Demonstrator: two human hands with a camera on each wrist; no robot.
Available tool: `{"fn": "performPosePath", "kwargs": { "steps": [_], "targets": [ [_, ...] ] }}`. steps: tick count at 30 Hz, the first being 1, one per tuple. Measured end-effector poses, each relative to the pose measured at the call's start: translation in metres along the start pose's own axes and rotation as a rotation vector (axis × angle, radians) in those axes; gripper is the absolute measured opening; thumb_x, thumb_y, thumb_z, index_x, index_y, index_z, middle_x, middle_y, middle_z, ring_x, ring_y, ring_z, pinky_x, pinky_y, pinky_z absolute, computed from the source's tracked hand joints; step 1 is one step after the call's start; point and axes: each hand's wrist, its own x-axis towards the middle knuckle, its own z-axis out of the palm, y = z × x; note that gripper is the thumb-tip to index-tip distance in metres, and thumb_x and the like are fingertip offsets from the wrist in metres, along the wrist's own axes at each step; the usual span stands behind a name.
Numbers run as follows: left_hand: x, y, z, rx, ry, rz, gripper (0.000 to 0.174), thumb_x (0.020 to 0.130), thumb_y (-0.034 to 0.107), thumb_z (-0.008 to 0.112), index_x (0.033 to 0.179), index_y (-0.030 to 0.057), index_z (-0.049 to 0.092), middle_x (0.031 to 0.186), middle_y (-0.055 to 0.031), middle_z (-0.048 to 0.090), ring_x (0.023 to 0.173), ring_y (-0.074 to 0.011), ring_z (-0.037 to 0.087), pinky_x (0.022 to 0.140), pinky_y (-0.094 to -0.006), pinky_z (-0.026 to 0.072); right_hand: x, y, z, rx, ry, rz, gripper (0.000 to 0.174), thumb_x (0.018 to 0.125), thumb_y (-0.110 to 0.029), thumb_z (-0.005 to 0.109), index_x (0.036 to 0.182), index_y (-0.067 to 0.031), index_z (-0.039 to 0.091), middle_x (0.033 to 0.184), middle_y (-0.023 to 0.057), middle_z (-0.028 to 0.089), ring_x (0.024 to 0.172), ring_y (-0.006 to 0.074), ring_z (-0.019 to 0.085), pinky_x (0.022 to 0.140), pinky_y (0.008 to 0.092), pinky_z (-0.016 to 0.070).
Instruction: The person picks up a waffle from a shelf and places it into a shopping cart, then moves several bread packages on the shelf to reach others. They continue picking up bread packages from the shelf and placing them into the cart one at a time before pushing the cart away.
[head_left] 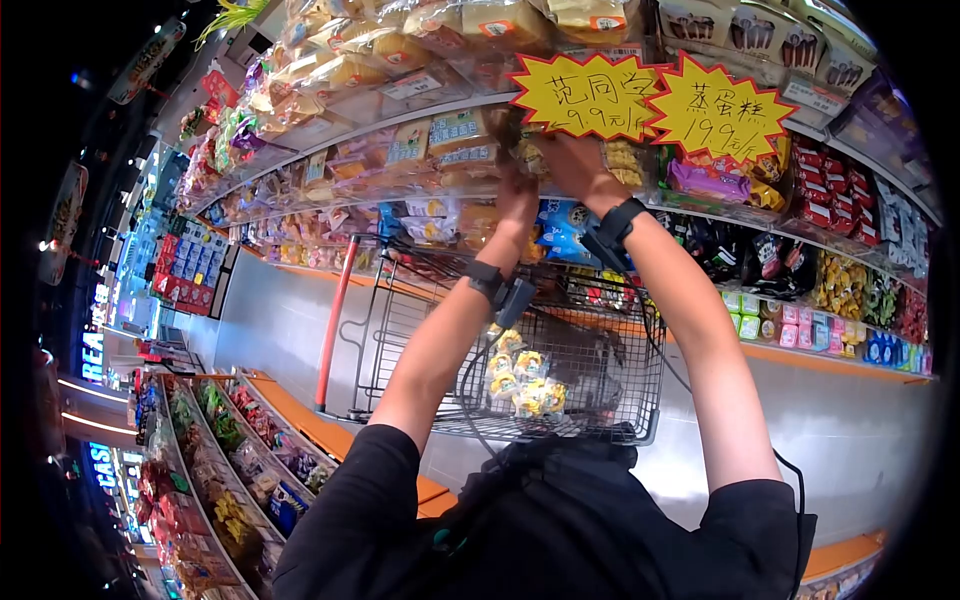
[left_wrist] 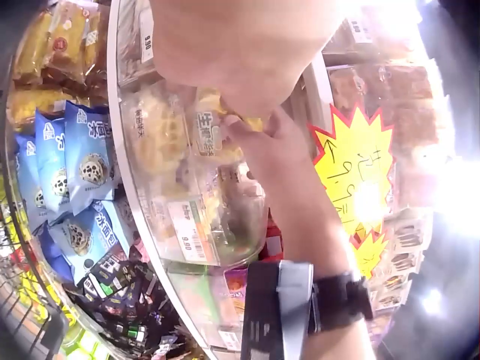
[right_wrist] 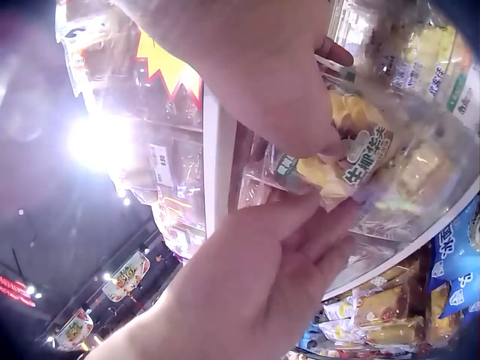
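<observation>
The clear plastic packet with yellow contents (right_wrist: 364,154) bears dark-green lettering on white; two starburst paper signs (head_left: 590,95) are yellow, red-edged, black-inked; blue plastic pouches (left_wrist: 91,166) carry white lettering and black-spotted discs; the wire-mesh cart (head_left: 651,415) is black, its straight handle (head_left: 338,324) orange-red.

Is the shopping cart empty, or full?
Neither, it is partly filled: in the head view, the cart holds a few yellow packets, with bare wire mesh showing beside them.
</observation>
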Motion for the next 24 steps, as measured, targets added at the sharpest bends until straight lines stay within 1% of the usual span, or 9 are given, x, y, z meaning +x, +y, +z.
{"fn": "performPosePath", "kwargs": {
  "steps": [2, 4, 6, 8, 11, 14, 17, 20, 24],
  "targets": [
    [-0.005, 0.005, -0.002, 0.091, -0.049, -0.079, 0.036, 0.083, 0.014, 0.056, 0.115, -0.0024, 0.052, 0.094, -0.0209, 0.062, 0.087, -0.0327, 0.06, 0.078, -0.0403, 0.0449, 0.011, 0.004, 0.012, -0.065, 0.236, -0.032, 0.026, 0.076, -0.009, 0.061, 0.101, -0.0032, 0.06, 0.088, 0.0172, 0.063, 0.085, 0.0344, 0.063, 0.065, 0.0412, 0.0502],
    [0.008, -0.025, -0.003, 0.497, -0.164, 0.136, 0.038, 0.082, 0.014, 0.058, 0.116, -0.0026, 0.053, 0.1, -0.0235, 0.062, 0.094, -0.0383, 0.059, 0.082, -0.0419, 0.0444, 0.009, -0.002, 0.0, 0.059, 0.138, 0.053, 0.022, 0.076, -0.011, 0.063, 0.096, -0.0024, 0.061, 0.085, 0.0173, 0.064, 0.08, 0.0356, 0.063, 0.064, 0.0419, 0.0501],
    [0.006, -0.041, -0.002, 0.615, -0.173, 0.251, 0.039, 0.082, 0.015, 0.06, 0.116, -0.0028, 0.054, 0.106, -0.0246, 0.061, 0.1, -0.041, 0.057, 0.085, -0.0427, 0.0441, 0.005, -0.007, -0.003, 0.113, 0.101, 0.121, 0.02, 0.076, -0.013, 0.064, 0.092, -0.0016, 0.061, 0.081, 0.0176, 0.064, 0.076, 0.0365, 0.063, 0.064, 0.0427, 0.0501],
    [-0.021, 0.014, 0.004, 0.451, -0.085, 0.269, 0.041, 0.082, 0.016, 0.062, 0.117, -0.0029, 0.054, 0.111, -0.0242, 0.061, 0.105, -0.0407, 0.056, 0.088, -0.0427, 0.0441, 0.002, -0.01, 0.002, 0.096, 0.131, 0.178, 0.019, 0.077, -0.015, 0.065, 0.089, -0.001, 0.062, 0.076, 0.018, 0.064, 0.072, 0.0373, 0.062, 0.063, 0.0436, 0.0503],
    [-0.028, 0.041, 0.002, 0.344, -0.119, 0.264, 0.043, 0.083, 0.017, 0.061, 0.119, -0.0036, 0.053, 0.115, -0.0244, 0.059, 0.111, -0.0385, 0.055, 0.093, -0.0416, 0.0432, -0.01, -0.011, -0.005, 0.207, -0.071, 0.291, 0.023, 0.078, -0.014, 0.064, 0.098, -0.002, 0.059, 0.086, 0.0183, 0.061, 0.091, 0.0373, 0.059, 0.078, 0.0454, 0.0471],
    [-0.015, 0.026, -0.006, 0.283, -0.094, 0.14, 0.045, 0.084, 0.02, 0.062, 0.122, -0.0033, 0.052, 0.115, -0.0247, 0.058, 0.109, -0.0381, 0.056, 0.093, -0.0414, 0.0428, -0.028, -0.003, 0.009, 0.225, 0.14, 0.22, 0.044, 0.074, -0.017, 0.07, 0.109, 0.0006, 0.052, 0.099, 0.0227, 0.057, 0.099, 0.041, 0.055, 0.08, 0.0468, 0.0467],
    [-0.019, 0.046, -0.007, 0.361, -0.11, 0.17, 0.049, 0.086, 0.023, 0.061, 0.126, -0.0034, 0.049, 0.117, -0.0261, 0.056, 0.109, -0.0394, 0.054, 0.094, -0.0424, 0.0416, -0.035, -0.007, 0.011, 0.274, 0.172, 0.409, 0.063, 0.07, -0.019, 0.075, 0.117, 0.0047, 0.042, 0.11, 0.027, 0.05, 0.106, 0.0435, 0.049, 0.084, 0.0469, 0.044],
    [-0.022, 0.035, -0.002, 0.36, -0.113, 0.393, 0.052, 0.088, 0.025, 0.06, 0.129, -0.0042, 0.045, 0.122, -0.0268, 0.052, 0.113, -0.0412, 0.05, 0.096, -0.0445, 0.0396, -0.039, 0.003, 0.016, 0.027, 0.012, 0.34, 0.073, 0.066, -0.022, 0.078, 0.118, 0.0083, 0.038, 0.109, 0.0276, 0.051, 0.107, 0.0426, 0.049, 0.088, 0.0465, 0.04],
    [-0.02, 0.024, -0.002, 0.382, -0.101, 0.456, 0.054, 0.089, 0.023, 0.058, 0.131, -0.0052, 0.042, 0.126, -0.0284, 0.048, 0.118, -0.0431, 0.044, 0.098, -0.0459, 0.0364, -0.032, 0.011, 0.037, -0.009, 0.125, 0.322, 0.062, 0.067, -0.022, 0.076, 0.115, 0.0056, 0.047, 0.109, 0.0256, 0.055, 0.107, 0.0415, 0.049, 0.09, 0.0456, 0.0381]
  ]
}}
